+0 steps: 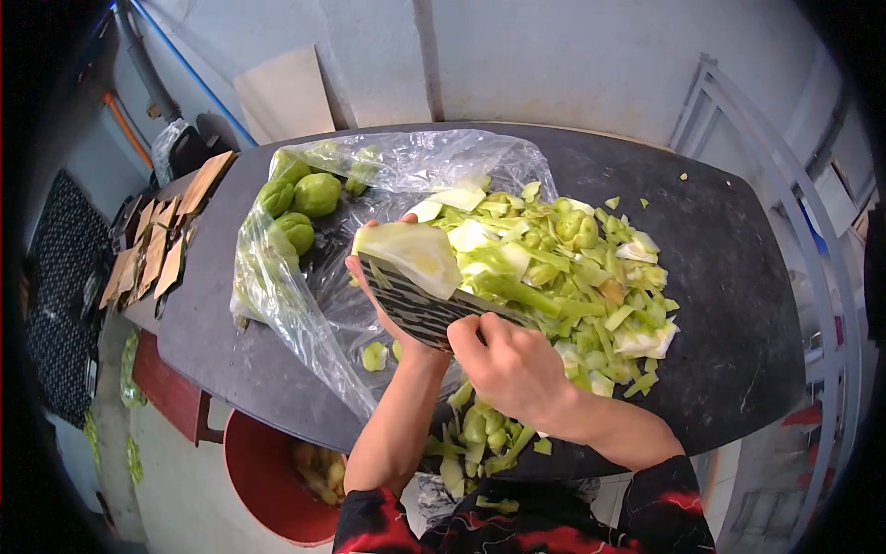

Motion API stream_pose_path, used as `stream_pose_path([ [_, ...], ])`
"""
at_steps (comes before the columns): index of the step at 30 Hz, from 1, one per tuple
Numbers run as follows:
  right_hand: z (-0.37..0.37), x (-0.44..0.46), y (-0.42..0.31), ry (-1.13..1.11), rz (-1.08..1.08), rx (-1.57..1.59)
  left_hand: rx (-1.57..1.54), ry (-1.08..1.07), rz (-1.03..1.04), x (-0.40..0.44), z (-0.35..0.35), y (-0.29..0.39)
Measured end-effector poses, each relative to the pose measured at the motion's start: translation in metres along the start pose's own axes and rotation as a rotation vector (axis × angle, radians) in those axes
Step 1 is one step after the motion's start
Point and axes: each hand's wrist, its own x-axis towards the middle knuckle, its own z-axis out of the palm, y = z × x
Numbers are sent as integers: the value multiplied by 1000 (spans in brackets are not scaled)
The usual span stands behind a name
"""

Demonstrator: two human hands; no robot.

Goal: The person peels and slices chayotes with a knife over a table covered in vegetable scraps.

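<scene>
One pale vegetable | in left hand | right hand: knife

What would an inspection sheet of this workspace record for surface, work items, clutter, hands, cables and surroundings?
Surface: dark table, with small green scraps scattered on it.
Work items: pale chayote piece against the blade of a knife; whole chayotes at the clear plastic bag.
Clutter: heap of green peelings and cut pieces, more at the near edge.
Hands: left hand holds the chayote piece; right hand grips the knife, handle mostly hidden.
Cables: none certain; a blue line by the wall may be cable or pipe.
Surroundings: grey wall behind, metal railing right, red bucket near left.
</scene>
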Motion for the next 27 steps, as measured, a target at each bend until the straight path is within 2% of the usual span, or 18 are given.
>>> stream_pose_path([
  [3,5,1,2,-8,16,-16,22,47,18,-2,1,-4],
  [9,6,1,3,-1,15,-19,-54,-6,-42,-2,-5,-6],
  [14,5,1,2,-3,36,2,42,-21,50,-6,-3,-10],
  [15,4,2,3,-7,38,-3,42,-21,50,-8,-1,-13],
  [17,6,4,7,8,45,-1,232,52,19,-14,3,-20],
  [19,7,4,8,22,47,4,244,43,14,-14,3,-19],
  [22,4,4,7,1,62,49,255,54,17,-13,3,-20],
  [27,-4,7,22,4,150,383,117,8,-23,-10,8,-17],
])
